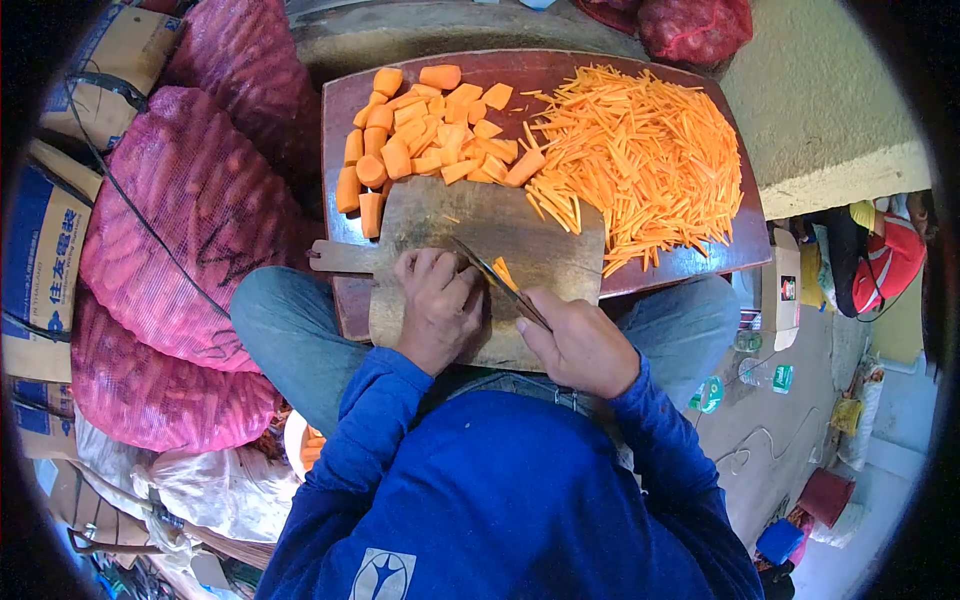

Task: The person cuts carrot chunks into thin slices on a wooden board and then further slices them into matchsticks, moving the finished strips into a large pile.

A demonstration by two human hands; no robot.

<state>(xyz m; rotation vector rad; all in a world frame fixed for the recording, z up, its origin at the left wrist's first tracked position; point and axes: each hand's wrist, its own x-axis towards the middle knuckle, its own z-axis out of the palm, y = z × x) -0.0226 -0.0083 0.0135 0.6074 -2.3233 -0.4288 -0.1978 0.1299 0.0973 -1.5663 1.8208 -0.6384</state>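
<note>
Only 1 view here, the head cam, so going off that. The right hand (582, 347) has its fingers wrapped snugly around the handle of a knife (520, 300), blade angled across the cutting board (430, 212). The left hand (440, 305) sits just beside the blade, fingers curled in with no real gap between them. Can't tell what's under that palm, if anything.

A bit of cut carrot (503, 272) lies right by the blade, on the right-hand side. Chunky carrot pieces (430, 130) are piled at the far left of the table (530, 85), and a big heap of carrot strips (650, 160) fills the far right, spilling onto the board's corner.

What'd worry me: those left knuckles are super close to the edge, so 1 slip on wet carrot could nick a finger. The board's near end also seems to poke past the table toward the lap, so leaning hard there could tip it. And a careless nudge at the heap could send strips over the side.
</note>
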